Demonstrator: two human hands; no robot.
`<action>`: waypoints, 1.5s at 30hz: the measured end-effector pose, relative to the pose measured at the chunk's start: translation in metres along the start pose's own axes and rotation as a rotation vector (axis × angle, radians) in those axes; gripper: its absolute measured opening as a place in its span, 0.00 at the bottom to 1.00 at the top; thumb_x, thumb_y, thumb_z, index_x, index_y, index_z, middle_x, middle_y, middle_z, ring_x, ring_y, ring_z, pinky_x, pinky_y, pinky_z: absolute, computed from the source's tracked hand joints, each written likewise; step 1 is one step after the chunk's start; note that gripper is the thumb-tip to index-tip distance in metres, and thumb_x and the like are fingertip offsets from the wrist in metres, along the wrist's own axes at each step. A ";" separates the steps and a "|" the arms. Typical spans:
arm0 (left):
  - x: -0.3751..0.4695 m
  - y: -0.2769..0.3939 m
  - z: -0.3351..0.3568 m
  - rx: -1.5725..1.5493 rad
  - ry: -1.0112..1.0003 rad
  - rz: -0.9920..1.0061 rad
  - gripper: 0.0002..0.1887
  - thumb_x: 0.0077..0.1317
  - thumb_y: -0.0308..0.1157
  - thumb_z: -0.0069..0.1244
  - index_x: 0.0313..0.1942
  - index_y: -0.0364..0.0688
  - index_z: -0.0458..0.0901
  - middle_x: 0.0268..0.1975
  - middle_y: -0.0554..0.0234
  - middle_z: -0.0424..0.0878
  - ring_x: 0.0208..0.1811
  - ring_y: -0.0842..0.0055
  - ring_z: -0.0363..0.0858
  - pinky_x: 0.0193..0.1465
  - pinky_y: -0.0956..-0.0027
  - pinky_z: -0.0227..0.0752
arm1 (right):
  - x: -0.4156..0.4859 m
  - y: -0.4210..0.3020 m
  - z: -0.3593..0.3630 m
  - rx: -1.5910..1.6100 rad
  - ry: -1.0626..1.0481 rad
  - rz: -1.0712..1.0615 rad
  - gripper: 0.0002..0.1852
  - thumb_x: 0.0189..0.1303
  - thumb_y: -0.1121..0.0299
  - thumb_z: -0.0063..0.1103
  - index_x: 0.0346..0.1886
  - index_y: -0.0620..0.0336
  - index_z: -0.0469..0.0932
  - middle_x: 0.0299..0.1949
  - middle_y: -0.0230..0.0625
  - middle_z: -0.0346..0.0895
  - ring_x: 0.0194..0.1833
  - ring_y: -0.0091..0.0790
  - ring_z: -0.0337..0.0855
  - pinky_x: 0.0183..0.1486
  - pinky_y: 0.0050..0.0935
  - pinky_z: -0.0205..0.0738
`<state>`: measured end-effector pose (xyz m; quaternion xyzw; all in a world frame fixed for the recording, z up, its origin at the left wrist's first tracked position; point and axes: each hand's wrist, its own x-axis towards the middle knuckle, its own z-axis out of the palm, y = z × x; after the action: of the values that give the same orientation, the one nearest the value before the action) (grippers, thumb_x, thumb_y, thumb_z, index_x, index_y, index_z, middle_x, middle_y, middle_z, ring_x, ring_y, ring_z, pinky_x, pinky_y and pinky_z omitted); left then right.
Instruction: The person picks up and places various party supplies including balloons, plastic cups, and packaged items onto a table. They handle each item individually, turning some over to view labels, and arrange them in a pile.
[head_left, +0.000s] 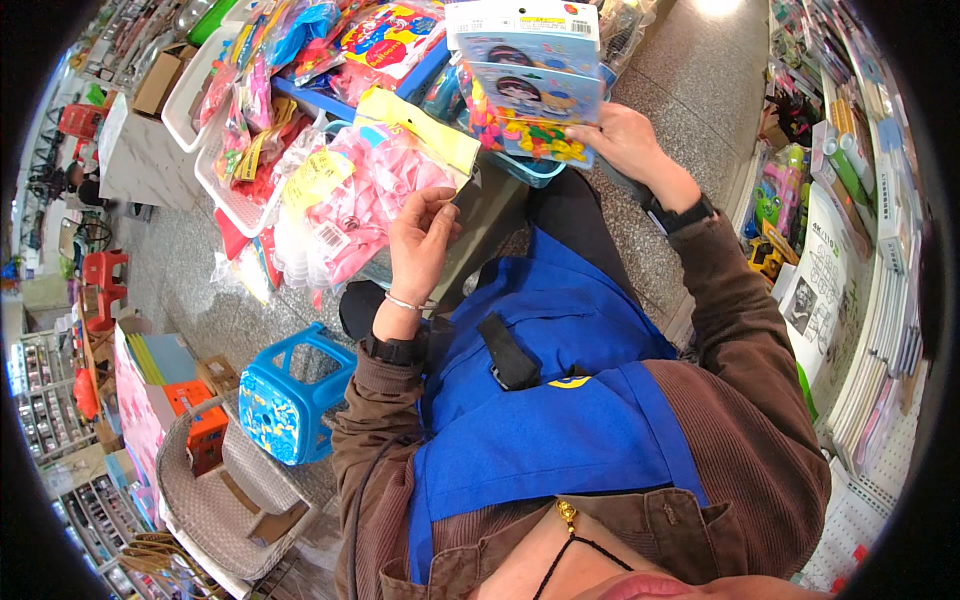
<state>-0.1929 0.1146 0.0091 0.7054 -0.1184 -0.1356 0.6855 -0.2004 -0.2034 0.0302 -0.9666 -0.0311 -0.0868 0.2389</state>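
Observation:
My right hand (626, 146) grips the lower right edge of blue printed packets (536, 94) with white header cards; small yellow, red and green pieces show in their clear lower part. My left hand (426, 229), fingers loosely curled, is beside a clear bag of pink balloons (375, 176); whether it touches the bag is unclear. Near that bag lies a yellow header card (420, 131). More bagged balloons (386, 41) fill a blue tray above. Under the packets is a light-blue plastic basket (529, 171), partly hidden.
White plastic baskets (247, 206) with bagged goods stand at the upper left. A blue plastic stool (281, 405) is at the lower left, near a woven basket (176, 480). Stocked shelves (900, 300) line the right side. A red stool (105, 274) stands farther left.

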 end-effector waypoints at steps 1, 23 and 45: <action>-0.001 -0.001 0.000 0.003 -0.001 -0.014 0.09 0.69 0.24 0.49 0.48 0.36 0.78 0.35 0.69 0.79 0.32 0.86 0.76 0.35 0.80 0.72 | 0.012 -0.002 0.004 -0.050 0.026 -0.033 0.20 0.61 0.52 0.58 0.53 0.48 0.79 0.41 0.42 0.82 0.45 0.45 0.82 0.46 0.40 0.75; -0.004 0.023 -0.025 0.084 -0.011 -0.037 0.11 0.69 0.26 0.49 0.50 0.36 0.78 0.35 0.68 0.80 0.33 0.84 0.77 0.36 0.78 0.73 | 0.023 0.011 -0.026 0.131 -0.169 0.159 0.26 0.49 0.48 0.68 0.48 0.52 0.83 0.40 0.47 0.83 0.47 0.45 0.82 0.51 0.39 0.73; 0.169 0.096 -0.066 0.455 0.054 0.090 0.15 0.64 0.29 0.53 0.51 0.35 0.78 0.36 0.61 0.83 0.34 0.78 0.82 0.34 0.74 0.77 | -0.005 -0.002 0.036 0.164 0.090 0.361 0.22 0.51 0.51 0.69 0.38 0.56 0.73 0.36 0.46 0.81 0.42 0.50 0.82 0.41 0.43 0.74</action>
<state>-0.0094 0.1140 0.1018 0.8391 -0.1590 -0.0559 0.5172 -0.1997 -0.1844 -0.0013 -0.9290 0.1463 -0.0828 0.3296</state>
